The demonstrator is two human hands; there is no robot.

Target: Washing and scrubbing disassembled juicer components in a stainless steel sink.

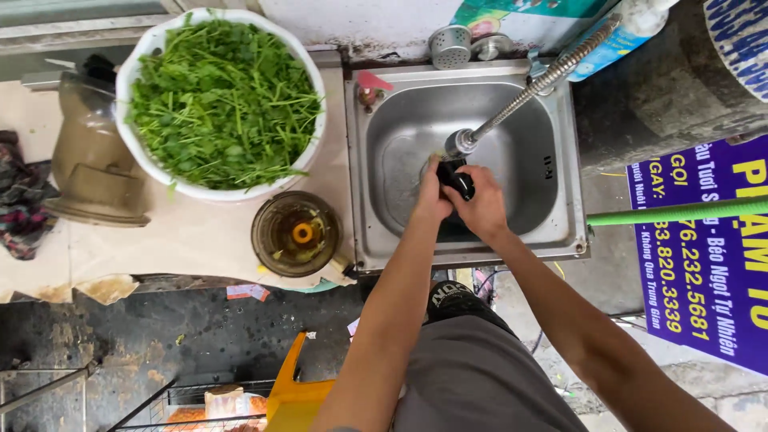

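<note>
Looking down through the head view, only one view to go through. Both hands over the square stainless steel sink (560, 160), meeting at its centre just under the head of the long flexible metal faucet hose (528, 92), which slants in from two o'clock. Left hand (432, 196) curled around one side of a small black rounded object (458, 179); right hand (482, 206) wrapped around the other, fingers closed tight on it. Both grips narrow, sharing the one thing; hard to tell what the object is, since most of it sits hidden between the palms. Object directly ahead of the body at twelve o'clock, its visible part running roughly from ten to four o'clock. Right hand slightly nearer to the exposed black end; left hand nearer to the faucet head.

At nine to ten o'clock from the hands, a large white round bowl heaped with green leafy herbs (224, 100) on the pale stained countertop (184, 236). Just below that bowl, a small round brownish glass dish (297, 233) with an orange ring inside. Farther left, a tan plastic jug (92, 156) lying tilted. At three o'clock, a green pole (680, 211) crossing a purple printed banner (712, 264).
</note>
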